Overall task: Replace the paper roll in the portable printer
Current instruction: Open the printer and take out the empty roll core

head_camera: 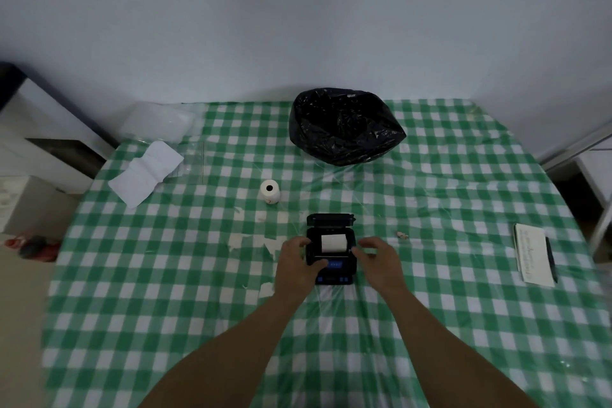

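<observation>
A green-and-white checked cloth [165, 275] covers the desk. Between the fingers [303, 242] sits a black printer [331, 275] with a blue panel, holding a white paper roll [332, 242]. Beyond them: another white roll [270, 191] and a glossy black bag [344, 126].

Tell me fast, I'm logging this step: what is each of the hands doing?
Left hand: gripping the printer's left side.
Right hand: fingers curled at its right side; grip cannot be told.
</observation>
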